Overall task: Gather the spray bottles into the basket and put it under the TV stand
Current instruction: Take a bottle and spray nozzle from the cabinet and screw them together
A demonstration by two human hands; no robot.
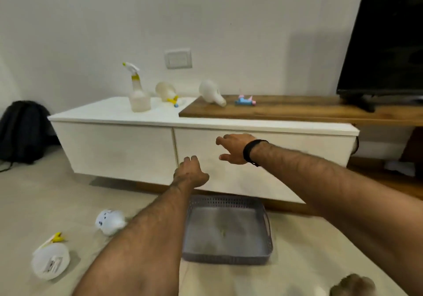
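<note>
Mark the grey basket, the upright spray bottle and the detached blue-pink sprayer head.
grey basket point(266, 227): head view, on its right wall.
upright spray bottle point(138, 98): head view, on its translucent body.
blue-pink sprayer head point(245, 100): head view, on its blue middle.

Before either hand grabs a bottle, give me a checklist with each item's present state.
1. Basket on the floor, open side up: ok.
2. Basket free of bottles: ok, none inside.
3. Left hand empty: ok.
4. Right hand empty: ok, fingers spread.
5. Upright spray bottle on the TV stand unobstructed: ok.
6. Fallen floor bottle capped tight: cannot tell.
</note>
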